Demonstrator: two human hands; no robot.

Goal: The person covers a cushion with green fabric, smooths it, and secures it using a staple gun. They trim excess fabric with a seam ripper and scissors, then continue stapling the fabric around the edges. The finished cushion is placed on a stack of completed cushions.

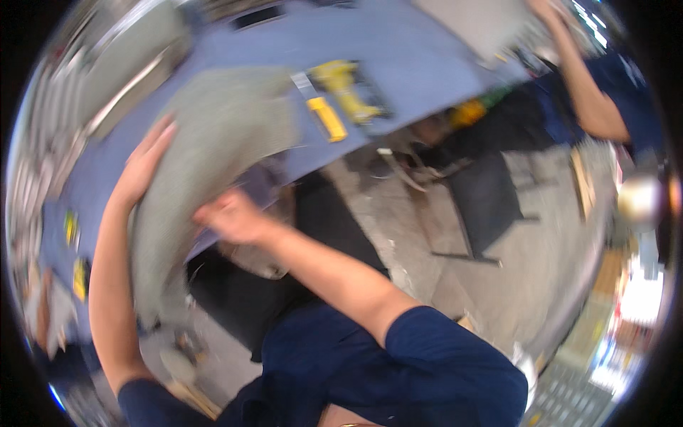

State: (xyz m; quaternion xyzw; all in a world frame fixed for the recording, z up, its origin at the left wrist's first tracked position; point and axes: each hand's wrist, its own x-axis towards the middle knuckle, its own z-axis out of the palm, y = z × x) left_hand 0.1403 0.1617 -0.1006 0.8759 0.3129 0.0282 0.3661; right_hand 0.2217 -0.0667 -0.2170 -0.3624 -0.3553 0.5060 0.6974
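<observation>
Grey pad point(206, 135) under the left hand point(148, 158), whose fingers lie flat; the right hand point(233, 215) curls by its inner edge, pinching or not I can't tell. Between both, the pad runs lengthwise outward over the tabletop point(427, 71).

We look down from the wearer's head through a wide fisheye: shirt point(356, 363) closest, at the bottom; left hand point(144, 167) and right hand point(238, 219) farther out; table point(427, 71) slanting beyond, edges curving near the rim.

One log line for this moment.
left hand: laid on grey-green sheet | right hand: at sheet's right edge, grip unclear | blue table: yellow-handled tool right of sheet
</observation>
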